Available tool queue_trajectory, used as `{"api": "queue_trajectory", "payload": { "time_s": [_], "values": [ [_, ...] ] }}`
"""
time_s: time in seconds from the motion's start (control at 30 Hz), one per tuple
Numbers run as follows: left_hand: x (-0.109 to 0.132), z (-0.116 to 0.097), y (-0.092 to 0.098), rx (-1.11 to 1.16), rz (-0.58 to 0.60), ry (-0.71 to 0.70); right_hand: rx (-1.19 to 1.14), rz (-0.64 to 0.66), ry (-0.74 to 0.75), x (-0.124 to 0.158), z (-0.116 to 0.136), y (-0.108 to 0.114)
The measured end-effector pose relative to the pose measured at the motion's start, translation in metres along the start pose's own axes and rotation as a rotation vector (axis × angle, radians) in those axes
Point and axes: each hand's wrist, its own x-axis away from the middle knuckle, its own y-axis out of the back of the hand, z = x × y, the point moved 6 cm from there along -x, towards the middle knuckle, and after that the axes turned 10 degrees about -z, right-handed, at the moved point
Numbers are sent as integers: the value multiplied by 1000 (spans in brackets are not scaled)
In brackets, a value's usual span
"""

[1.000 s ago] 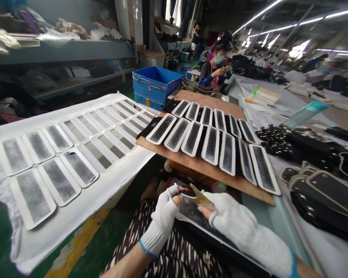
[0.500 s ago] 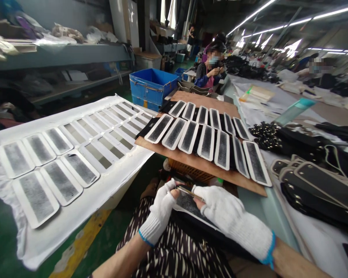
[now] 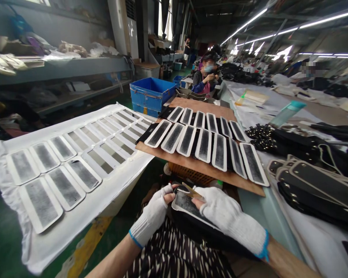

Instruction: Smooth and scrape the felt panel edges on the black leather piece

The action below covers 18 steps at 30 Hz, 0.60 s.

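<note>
Both my hands wear white knit gloves with the fingertips cut off. My left hand (image 3: 153,215) pinches the near end of a white-edged dark panel (image 3: 188,204) that lies on my lap. My right hand (image 3: 226,216) rests on the same panel and pinches a thin tan strip (image 3: 193,191) at its top end. Under the panel lies a black piece (image 3: 197,231) over my patterned skirt.
A wooden board (image 3: 203,168) ahead carries rows of white-edged dark panels. A white sheet (image 3: 75,216) at the left holds more of them. Black strap pieces (image 3: 316,185) lie on the right table. A blue crate (image 3: 150,92) and a seated person are farther back.
The tan strip was lifted and folded open a second ago; now it lies lower against the panel's end. My hands have drawn slightly closer together and the view has shifted a little.
</note>
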Motion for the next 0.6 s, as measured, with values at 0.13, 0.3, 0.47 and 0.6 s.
{"api": "queue_trajectory", "payload": {
  "time_s": [0.13,0.3,0.47,0.6],
  "values": [
    [2,-7,-1,-106,-35,-43,-19,-19,-25,0,-3,2],
    [5,-15,-6,-208,-29,-70,21,51,-64,-3,-2,3],
    [6,-18,-6,-252,-55,-78,144,11,68,-1,10,5],
    [5,-18,-6,-249,-48,-77,159,-14,71,1,10,2]
  ]
}}
